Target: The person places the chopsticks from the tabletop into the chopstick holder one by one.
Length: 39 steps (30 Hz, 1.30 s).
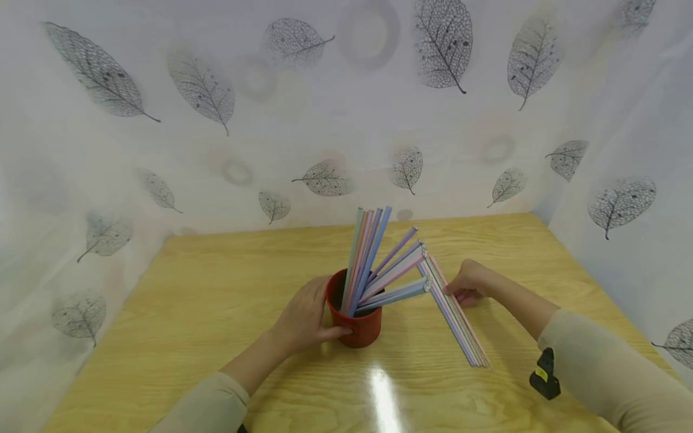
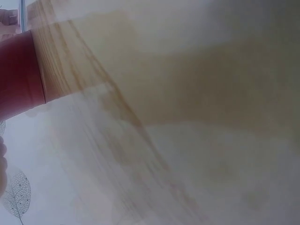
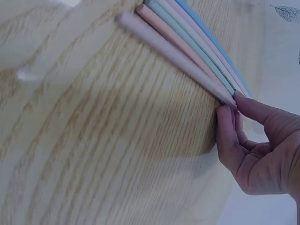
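My left hand (image 1: 303, 316) holds a red cup (image 1: 361, 332) from its left side, thumb across the front. The cup stands upright on the wooden table, and several slim pastel sticks (image 1: 368, 258), pencil-like with shiny tips, lean out of it. In the left wrist view only the red wall of the cup (image 2: 18, 70) shows at the left edge. To the right of the cup lies a row of more pastel sticks (image 1: 460, 325). Thumb and fingers of my right hand (image 3: 262, 145) pinch the outermost, pale pink stick (image 3: 173, 56) near its far end.
A wooden table (image 1: 227, 282) carries everything. Behind it and at both sides hangs a pale curtain (image 1: 303, 108) printed with grey leaves. A bright glare spot lies on the table in front of the cup.
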Available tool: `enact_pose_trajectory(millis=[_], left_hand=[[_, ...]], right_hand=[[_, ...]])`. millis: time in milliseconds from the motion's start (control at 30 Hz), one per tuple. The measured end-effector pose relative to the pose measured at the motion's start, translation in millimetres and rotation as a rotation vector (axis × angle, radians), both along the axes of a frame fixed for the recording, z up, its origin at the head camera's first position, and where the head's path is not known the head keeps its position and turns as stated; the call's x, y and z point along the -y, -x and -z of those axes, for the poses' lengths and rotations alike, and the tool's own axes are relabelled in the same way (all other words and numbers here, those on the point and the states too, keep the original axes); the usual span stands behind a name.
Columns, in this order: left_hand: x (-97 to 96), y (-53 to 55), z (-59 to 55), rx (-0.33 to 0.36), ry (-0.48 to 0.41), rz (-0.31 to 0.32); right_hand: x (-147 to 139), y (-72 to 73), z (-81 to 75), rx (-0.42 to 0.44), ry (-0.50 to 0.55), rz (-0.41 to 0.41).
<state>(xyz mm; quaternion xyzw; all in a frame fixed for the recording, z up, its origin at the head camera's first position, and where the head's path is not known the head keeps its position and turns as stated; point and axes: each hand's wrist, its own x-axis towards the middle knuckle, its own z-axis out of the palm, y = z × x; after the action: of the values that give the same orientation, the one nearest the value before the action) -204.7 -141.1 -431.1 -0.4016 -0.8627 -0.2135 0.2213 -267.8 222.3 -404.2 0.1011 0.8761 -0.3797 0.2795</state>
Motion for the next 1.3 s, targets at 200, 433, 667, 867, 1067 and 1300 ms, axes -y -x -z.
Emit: enact_pose_trajectory(millis=[200,433,667,867,1067,1300], left_hand=[[0.7,0.8,1.1,-0.011,-0.01,0.0],[0.4,1.9,1.1,-0.01,-0.004,0.001],[0.6,1.4,-0.6,-0.02,-0.005,0.006],[0.3,1.0,-1.1,-0.03,-0.004,0.003],[0.1,0.8,-1.2,-0.021,-0.008,0.007],[0.3,-0.1,-2.2,-0.011,-0.006,0.001]], right_hand=[[-3.0,-1.9,-1.7,-0.027,0.056,-0.036],[-7.4,-0.5,-4.2,-0.018,0.112,-0.092],[-7.5,2.5,-14.8,-0.023,0.145,-0.082],[-5.9,4.7,-26.5,-0.064,0.216,-0.075],[-2.8,5.2,-35.6,-0.121,0.287,-0.043],[5.3,4.1,-47.5,-0.19,0.361,0.024]])
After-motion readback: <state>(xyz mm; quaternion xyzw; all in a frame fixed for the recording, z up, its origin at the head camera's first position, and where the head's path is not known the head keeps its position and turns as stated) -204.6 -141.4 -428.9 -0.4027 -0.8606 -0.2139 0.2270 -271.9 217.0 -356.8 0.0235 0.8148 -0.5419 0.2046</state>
